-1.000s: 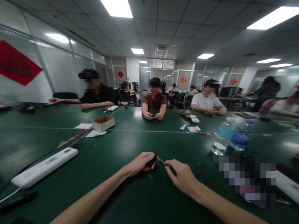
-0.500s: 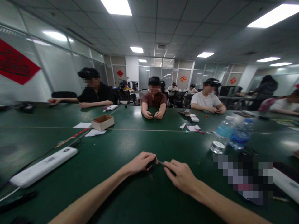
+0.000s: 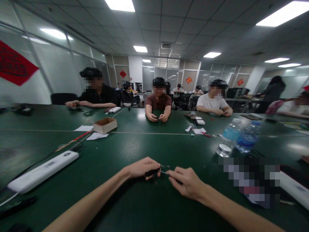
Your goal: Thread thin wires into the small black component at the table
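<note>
Over the green table (image 3: 125, 203), my left hand (image 3: 142, 168) is closed around a black, handle-like piece (image 3: 152, 172). A thin metal shaft (image 3: 163, 172) spans the small gap between my hands. My right hand (image 3: 187, 181) pinches the right end of this shaft between thumb and fingers. Whether the shaft and the black piece are one tool, I cannot make out. A faint pale glint shows just above the shaft, too small to name.
On the left lie a white power strip (image 3: 44, 172), an open cardboard box (image 3: 105, 125) and papers. Two water bottles (image 3: 229, 138) stand at right, near a blurred-out patch and another white strip (image 3: 293, 187). Several people sit across the table.
The black piece shows more at the left hand's underside, and the shaft sits slightly lower. Both hands stay close together. The co-worker at far left has drawn an outstretched hand in.
</note>
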The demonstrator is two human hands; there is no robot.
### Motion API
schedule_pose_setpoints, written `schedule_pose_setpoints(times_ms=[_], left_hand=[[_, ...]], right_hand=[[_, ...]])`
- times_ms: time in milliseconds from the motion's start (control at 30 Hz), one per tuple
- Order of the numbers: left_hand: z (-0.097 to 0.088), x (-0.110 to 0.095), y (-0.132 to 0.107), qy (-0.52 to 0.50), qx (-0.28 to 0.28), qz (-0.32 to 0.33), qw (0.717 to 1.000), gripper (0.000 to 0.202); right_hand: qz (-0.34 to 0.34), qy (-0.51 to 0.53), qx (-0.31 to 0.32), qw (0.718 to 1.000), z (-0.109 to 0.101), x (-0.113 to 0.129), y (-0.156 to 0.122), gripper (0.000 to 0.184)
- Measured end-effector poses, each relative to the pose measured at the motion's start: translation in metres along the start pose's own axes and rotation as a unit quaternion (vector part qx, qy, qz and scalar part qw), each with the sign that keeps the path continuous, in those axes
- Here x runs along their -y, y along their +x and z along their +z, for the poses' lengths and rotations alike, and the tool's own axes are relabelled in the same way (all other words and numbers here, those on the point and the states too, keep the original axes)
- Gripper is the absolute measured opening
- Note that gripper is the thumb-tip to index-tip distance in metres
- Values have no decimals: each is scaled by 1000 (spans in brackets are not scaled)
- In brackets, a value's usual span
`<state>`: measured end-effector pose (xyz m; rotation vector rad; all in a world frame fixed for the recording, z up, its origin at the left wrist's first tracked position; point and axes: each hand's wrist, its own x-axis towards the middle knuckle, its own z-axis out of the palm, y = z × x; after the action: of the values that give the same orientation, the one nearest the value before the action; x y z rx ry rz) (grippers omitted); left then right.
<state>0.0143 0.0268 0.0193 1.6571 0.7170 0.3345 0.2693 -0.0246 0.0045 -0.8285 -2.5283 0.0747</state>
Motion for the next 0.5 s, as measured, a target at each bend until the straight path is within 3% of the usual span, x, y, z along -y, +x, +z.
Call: schedule_pose_setpoints(times_ms=[167,367,500], left_hand=[[0,-2,1,-10,26,-12,1000,52],[8,-6,6,10,38,3,999,52],[11,-6,8,3,-4,2,1000,55]], right_hand=[[-20,-14,11,1000,-3,2,1,30],[-113,-62,70,989,-6,15,3,26],[-52,-36,20,998,0,12,3,26]])
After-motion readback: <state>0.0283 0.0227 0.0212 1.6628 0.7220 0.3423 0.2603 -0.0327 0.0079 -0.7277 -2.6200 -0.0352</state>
